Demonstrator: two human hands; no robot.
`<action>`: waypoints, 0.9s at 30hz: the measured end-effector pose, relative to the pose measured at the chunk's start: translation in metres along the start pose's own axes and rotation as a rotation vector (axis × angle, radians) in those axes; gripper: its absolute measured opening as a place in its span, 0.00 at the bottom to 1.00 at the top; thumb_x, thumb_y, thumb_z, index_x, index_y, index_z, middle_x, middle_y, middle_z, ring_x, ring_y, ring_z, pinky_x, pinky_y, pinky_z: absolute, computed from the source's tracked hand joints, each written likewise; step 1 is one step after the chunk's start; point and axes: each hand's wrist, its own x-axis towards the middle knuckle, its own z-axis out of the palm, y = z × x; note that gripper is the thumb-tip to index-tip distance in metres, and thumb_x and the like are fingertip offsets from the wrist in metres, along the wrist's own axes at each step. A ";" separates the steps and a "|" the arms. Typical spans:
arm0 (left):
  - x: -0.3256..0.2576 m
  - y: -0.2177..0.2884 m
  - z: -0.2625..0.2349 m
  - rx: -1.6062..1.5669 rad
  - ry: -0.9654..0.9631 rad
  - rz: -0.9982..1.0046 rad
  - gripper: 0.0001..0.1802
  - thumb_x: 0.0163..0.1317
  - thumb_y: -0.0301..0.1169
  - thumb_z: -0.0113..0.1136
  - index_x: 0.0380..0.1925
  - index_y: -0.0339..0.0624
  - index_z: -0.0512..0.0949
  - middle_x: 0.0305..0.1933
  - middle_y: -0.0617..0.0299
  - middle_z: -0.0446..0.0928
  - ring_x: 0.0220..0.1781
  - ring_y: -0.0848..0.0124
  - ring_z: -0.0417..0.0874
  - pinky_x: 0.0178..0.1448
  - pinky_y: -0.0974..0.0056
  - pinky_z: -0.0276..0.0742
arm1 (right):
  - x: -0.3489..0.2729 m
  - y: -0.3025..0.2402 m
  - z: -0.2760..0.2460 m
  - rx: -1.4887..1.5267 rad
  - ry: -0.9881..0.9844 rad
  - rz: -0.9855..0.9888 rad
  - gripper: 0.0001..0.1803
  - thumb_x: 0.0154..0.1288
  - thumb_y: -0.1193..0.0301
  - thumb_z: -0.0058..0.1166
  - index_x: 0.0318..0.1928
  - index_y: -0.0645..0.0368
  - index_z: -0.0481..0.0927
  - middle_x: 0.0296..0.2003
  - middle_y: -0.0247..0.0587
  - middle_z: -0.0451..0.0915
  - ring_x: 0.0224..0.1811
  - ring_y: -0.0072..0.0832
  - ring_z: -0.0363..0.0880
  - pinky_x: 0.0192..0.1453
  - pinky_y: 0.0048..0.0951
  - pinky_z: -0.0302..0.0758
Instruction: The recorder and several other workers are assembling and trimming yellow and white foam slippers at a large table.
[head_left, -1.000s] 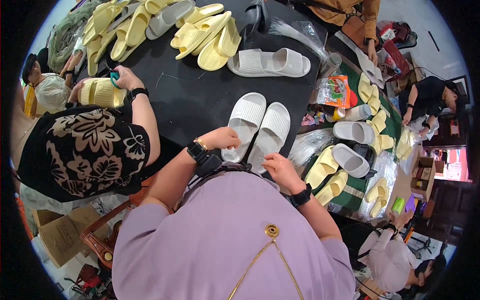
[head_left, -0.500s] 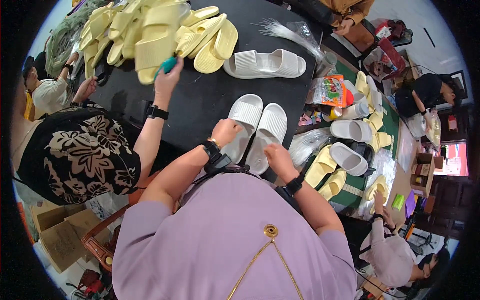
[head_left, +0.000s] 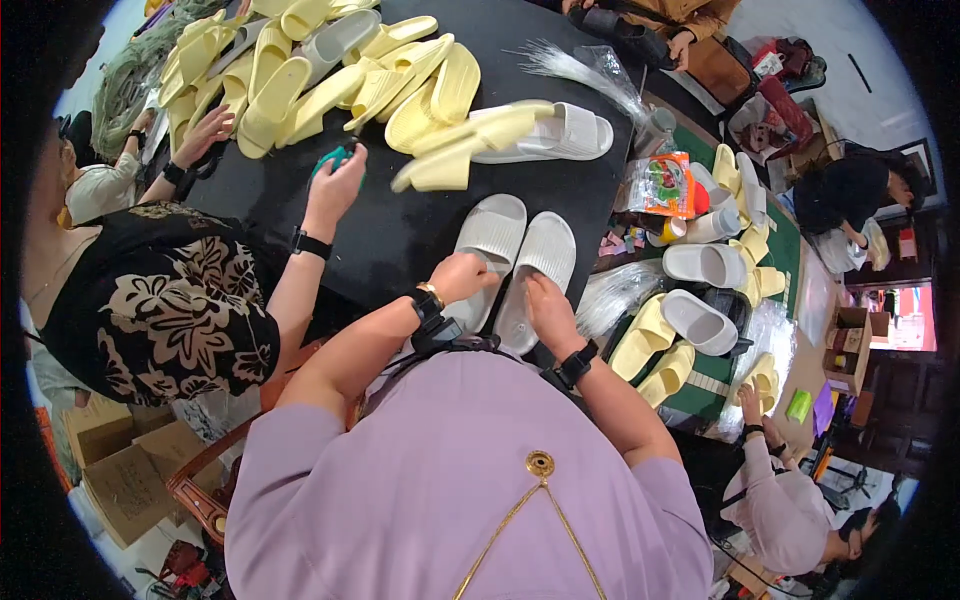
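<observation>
Side by side in front of me on the black table lie two pale grey slide slippers, the left one (head_left: 494, 222) and the right one (head_left: 547, 240), with ribbed straps pointing away from me. My left hand (head_left: 462, 277) is closed at the left slide, its fingertips by the rear edge of the strap. Over the footbed of the right slide, my right hand (head_left: 548, 305) has its fingers curled in at the strap opening. Beyond them, a blurred yellow slide (head_left: 440, 168) is in motion above the table, partly covering a grey slide (head_left: 583, 133) lying sideways.
Yellow slides (head_left: 275, 105) pile up at the far left. A co-worker's hand (head_left: 340, 185) there holds a green tool. At the right, a green mat (head_left: 690, 400) bears more slides, bottles and an orange packet (head_left: 660, 182). Clear plastic strands (head_left: 580, 70) lie at the back.
The yellow slides the co-worker held have left that hand; one is now moving rightwards over the table. My hands have shifted slightly inward on the grey slides.
</observation>
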 end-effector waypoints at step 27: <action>0.074 0.004 -0.032 0.196 0.398 -0.313 0.21 0.51 0.45 0.61 0.26 0.34 0.82 0.28 0.44 0.80 0.32 0.52 0.83 0.37 0.54 0.79 | 0.022 0.053 -0.028 0.077 0.348 0.374 0.08 0.61 0.68 0.50 0.34 0.60 0.78 0.31 0.48 0.78 0.34 0.46 0.78 0.38 0.42 0.74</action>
